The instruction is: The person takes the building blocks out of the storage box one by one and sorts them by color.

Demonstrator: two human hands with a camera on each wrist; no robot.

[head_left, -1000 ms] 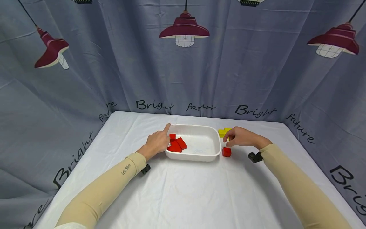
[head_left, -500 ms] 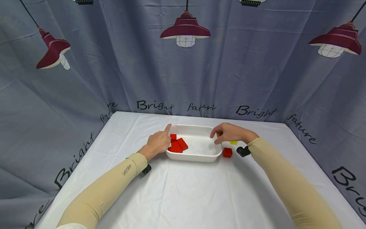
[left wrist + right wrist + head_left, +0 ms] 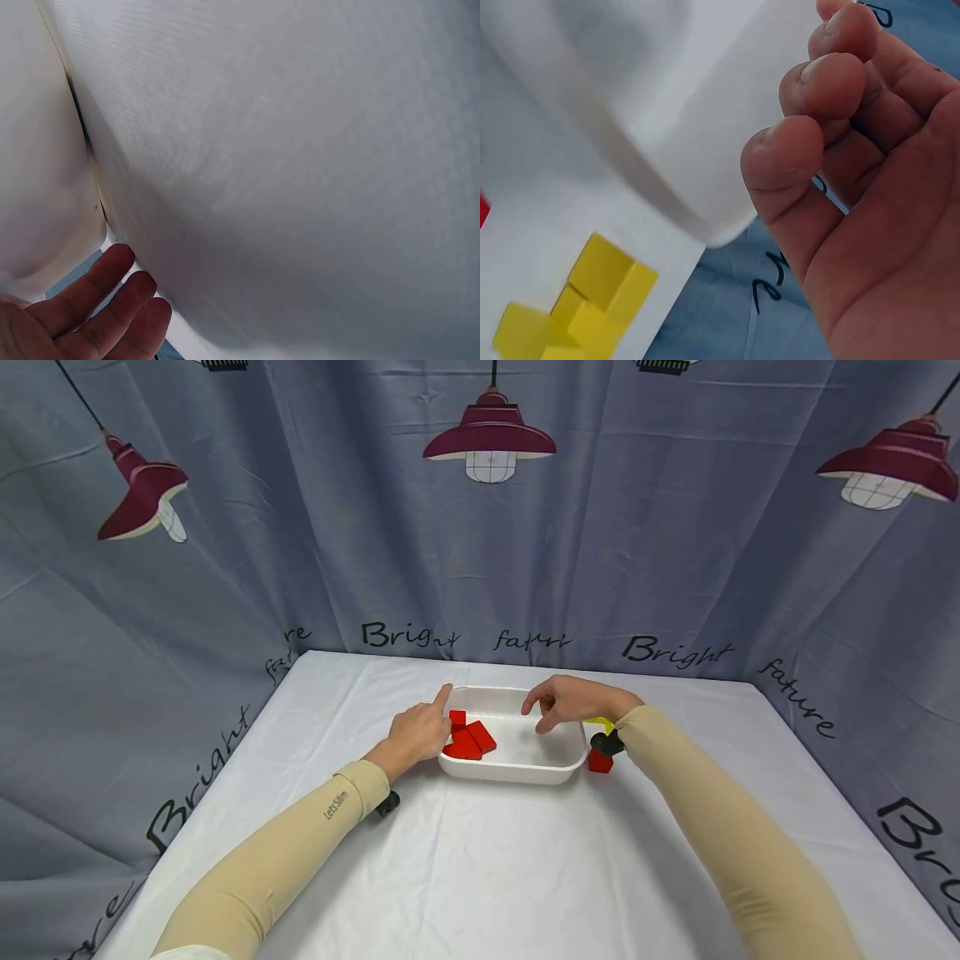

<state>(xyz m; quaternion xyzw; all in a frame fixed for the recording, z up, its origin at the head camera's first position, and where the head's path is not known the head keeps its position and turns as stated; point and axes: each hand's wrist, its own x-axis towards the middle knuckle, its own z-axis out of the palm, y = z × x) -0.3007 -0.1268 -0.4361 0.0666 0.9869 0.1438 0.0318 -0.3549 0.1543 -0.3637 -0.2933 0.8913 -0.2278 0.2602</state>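
A white tray (image 3: 517,774) stands on the table with several red blocks (image 3: 468,742) at its left end. My left hand (image 3: 422,729) rests against the tray's left rim, index finger stretched along it. In the left wrist view its other fingers (image 3: 112,289) reach out fairly straight near the tray wall (image 3: 45,150); the thumb is hidden. Over the tray's right half hovers my right hand (image 3: 573,697), thumb and index finger bent but apart. Nothing shows between them. The right wrist view shows its other fingers (image 3: 780,154) loosely curled, without a held thing.
Just right of the tray, a red cube (image 3: 600,762) is partly covered by the black wrist camera (image 3: 606,743). Yellow blocks (image 3: 592,292) lie close by, mostly behind my right wrist in the head view. A grey-blue curtain (image 3: 487,552) hangs behind the table.
My right hand has moved left, from beside the yellow blocks and red cube to above the tray. My left hand and the red blocks in the tray have stayed put.
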